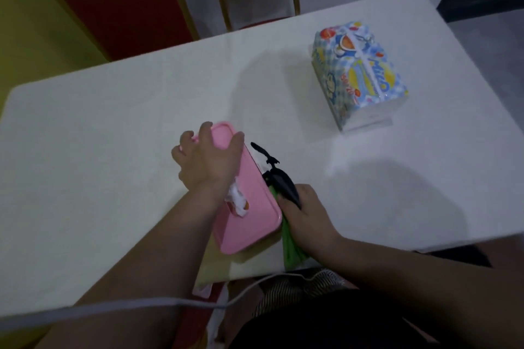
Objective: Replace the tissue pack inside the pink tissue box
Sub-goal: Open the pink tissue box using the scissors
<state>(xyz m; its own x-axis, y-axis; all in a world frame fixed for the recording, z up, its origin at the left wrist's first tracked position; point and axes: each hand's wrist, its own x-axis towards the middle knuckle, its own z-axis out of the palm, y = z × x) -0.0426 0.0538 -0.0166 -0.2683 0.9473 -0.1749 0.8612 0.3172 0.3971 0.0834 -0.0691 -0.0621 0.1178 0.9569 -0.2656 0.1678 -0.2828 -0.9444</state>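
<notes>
A white worktop (113, 127) fills most of the view, with two red chairs (119, 0) with gold frames standing at its far edge. On the worktop's far right part lies a new tissue pack (360, 73), wrapped in clear film printed with blue checks and cartoon figures; it sits well apart from both hands.

Near the front edge, roughly in the middle, lies the pink tissue box (249, 201), its long side running diagonally away from the person. The pink lid faces up, and white tissue (236, 201) pokes out of the slot in its top. The left hand (209, 161) rests over the far end of the box, its fingers (205, 129) spread wide and curled over the lid's far edge, thumb on the right rim. The right hand (306, 212) is at the box's right side, its fingers closed around a green part (292, 249) that runs along that side; whether this is the box's body or something else cannot be told. A black decorative piece (278, 173) stands out just beside the box's right edge, touching the right hand.

A white cable (141, 304) crosses the bottom of the view in front of the person's forearms.
</notes>
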